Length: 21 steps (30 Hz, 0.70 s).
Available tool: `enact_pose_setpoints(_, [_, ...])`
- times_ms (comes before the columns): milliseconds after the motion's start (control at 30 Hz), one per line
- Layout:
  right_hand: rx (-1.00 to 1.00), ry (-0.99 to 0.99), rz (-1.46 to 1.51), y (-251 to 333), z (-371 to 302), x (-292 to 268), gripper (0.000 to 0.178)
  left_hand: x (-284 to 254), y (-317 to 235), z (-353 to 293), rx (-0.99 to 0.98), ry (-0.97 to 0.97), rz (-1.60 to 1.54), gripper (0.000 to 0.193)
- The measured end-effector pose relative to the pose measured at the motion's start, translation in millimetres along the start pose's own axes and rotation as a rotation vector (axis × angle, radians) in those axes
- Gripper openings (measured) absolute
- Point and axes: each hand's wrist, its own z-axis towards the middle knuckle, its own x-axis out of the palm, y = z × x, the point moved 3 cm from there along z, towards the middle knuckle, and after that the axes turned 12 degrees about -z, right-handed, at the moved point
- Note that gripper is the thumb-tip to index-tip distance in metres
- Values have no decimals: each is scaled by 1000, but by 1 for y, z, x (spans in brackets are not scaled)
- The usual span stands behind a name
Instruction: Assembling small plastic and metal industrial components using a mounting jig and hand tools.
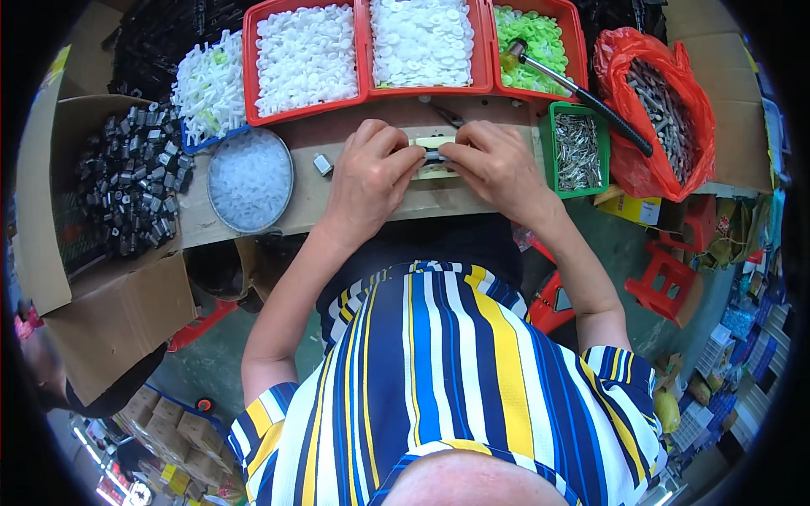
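Observation:
My left hand (pixel 369 179) and my right hand (pixel 501 164) meet over a pale yellow block (pixel 435 142) on the bench. Both are closed, their fingertips pinching the two ends of a small silver-grey part (pixel 433 157). The fingers cover much of that part, so its exact kind is not clear. Left of my left hand lies a small metal-and-white block-shaped piece (pixel 322 164). Beyond my right hand, pliers (pixel 447 115) rest on the cardboard-covered bench (pixel 325 126).
Red trays (pixel 364 90) of white and green plastic pieces line the back. A round bowl (pixel 251 180) and a box (pixel 118 274) of dark metal pieces stand left. Rightward are a green tray (pixel 579 150) of metal pins, a hammer (pixel 591 99) and a red bag (pixel 659 118).

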Motion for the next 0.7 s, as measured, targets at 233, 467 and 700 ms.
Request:
enact_pose_setpoints(233, [-121,-99,-326,7,-13,2,25,6,-3,0,80,4,90,19])
enact_pose_setpoints(467, [70,-197,11,3,-14,13,21,8,-3,1,113,-8,123,14])
enact_pose_setpoints(700, [166,-232,259,-9,-14,15,18,6,-9,4,108,9,129,18])
